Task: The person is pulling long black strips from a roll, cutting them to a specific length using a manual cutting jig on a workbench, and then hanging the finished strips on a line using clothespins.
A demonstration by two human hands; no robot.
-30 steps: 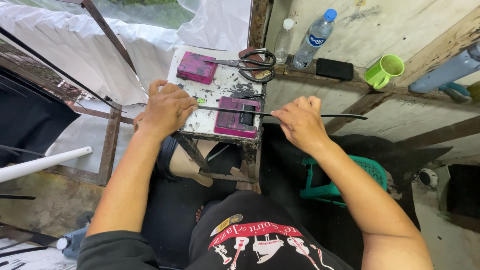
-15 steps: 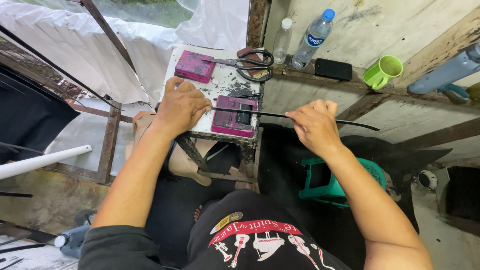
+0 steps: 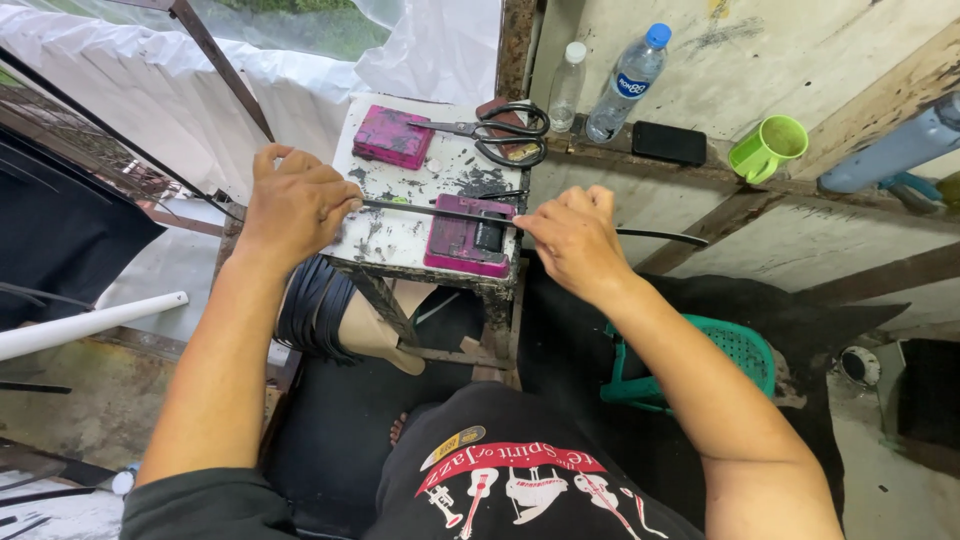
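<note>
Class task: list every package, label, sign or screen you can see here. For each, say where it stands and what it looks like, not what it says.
Large bottle: on the ledge behind the small table, upright, clear plastic, blue cap, blue and white label band.
Small bottle: just left of the large one, upright, clear, white cap, no label that shows.
Phone: flat on the ledge right of the bottles, black rectangle, screen dark.

Small white-topped stand (image 3: 400, 235), paint smeared black, carried a magenta block (image 3: 392, 137) at the back left, black-handled scissors (image 3: 495, 131) at the back right, and a magenta block with a black clamp piece (image 3: 470, 238) at the front right. A thin black strip (image 3: 420, 209) lay across the top, over the front block, past the right edge.
</note>
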